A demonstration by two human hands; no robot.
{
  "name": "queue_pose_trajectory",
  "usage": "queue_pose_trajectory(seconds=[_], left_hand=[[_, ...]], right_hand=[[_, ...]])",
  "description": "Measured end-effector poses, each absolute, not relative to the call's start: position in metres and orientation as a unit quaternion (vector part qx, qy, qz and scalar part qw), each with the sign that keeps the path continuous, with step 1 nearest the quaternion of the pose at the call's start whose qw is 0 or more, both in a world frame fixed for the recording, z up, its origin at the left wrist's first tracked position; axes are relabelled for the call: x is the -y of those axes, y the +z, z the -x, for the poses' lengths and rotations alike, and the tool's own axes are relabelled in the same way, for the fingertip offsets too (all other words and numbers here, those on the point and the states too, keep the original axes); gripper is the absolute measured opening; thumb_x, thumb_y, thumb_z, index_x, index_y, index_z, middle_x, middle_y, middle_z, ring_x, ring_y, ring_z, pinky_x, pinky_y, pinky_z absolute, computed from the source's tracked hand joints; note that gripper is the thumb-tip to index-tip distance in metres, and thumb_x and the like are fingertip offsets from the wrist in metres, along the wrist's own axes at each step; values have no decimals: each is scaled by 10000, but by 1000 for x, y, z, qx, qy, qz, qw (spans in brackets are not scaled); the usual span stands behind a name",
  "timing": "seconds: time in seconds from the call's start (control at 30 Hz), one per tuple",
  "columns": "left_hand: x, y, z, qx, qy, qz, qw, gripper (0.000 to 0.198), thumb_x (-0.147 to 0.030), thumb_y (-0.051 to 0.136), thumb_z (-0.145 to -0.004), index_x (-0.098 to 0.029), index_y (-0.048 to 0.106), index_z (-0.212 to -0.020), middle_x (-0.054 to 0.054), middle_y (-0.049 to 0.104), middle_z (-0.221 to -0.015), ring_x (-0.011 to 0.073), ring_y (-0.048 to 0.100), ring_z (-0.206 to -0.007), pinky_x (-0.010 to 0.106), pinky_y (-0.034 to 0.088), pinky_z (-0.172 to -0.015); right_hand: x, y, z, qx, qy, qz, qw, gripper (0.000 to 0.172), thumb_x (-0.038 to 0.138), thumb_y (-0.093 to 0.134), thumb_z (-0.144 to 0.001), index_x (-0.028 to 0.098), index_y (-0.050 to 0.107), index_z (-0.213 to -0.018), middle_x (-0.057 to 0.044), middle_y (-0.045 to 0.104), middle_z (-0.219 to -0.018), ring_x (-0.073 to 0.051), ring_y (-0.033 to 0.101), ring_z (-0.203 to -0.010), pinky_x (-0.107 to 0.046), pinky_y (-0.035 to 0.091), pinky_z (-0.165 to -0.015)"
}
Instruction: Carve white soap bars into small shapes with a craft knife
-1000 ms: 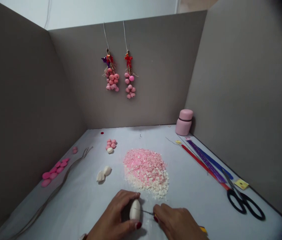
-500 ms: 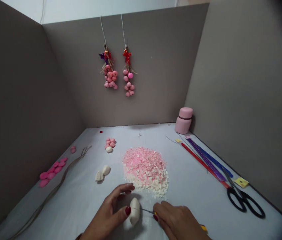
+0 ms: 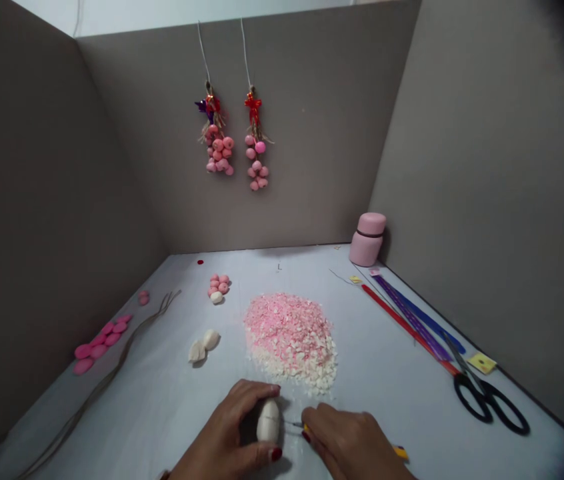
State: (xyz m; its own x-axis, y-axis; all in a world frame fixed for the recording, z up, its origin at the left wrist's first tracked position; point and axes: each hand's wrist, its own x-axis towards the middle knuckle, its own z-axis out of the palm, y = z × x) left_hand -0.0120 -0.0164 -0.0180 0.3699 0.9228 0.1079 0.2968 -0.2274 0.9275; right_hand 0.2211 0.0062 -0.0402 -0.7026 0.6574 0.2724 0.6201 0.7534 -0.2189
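My left hand is closed around a smooth white oval block on the table, fingers at its far end and thumb at its near end. A thin line runs across the block's top. In my right hand is a craft knife with a yellow handle, mostly hidden by the fingers. Its narrow blade points left, with the tip close to the block's right side; whether they touch I cannot tell. Just beyond both hands lies a heap of pink and white shavings.
Two white lumps, small pink balls, bright pink ovals and long brown cords lie leftward. To the right are black-handled scissors, ribbons and a pink jar. Strings of pink balls hang behind.
My left fingers and thumb have closed onto the two ends of the white block, which has turned slightly upright in view. The knife stays at its right side; my view has tilted slightly.
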Motion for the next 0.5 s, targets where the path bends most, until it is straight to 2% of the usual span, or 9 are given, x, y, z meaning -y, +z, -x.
queue_pose_trajectory(seconds=[0.5], left_hand=[[14, -22, 12, -430, 355, -714, 424, 446, -317, 752, -765, -317, 624, -1193, 107, 640, -1110, 336, 561, -1051, 497, 425, -910]], right_hand=[[-8, -52, -220, 923, 34, 326, 204, 153, 138, 409, -924, 255, 433, -829, 46, 617, -663, -150, 622, -485, -246, 303, -413]])
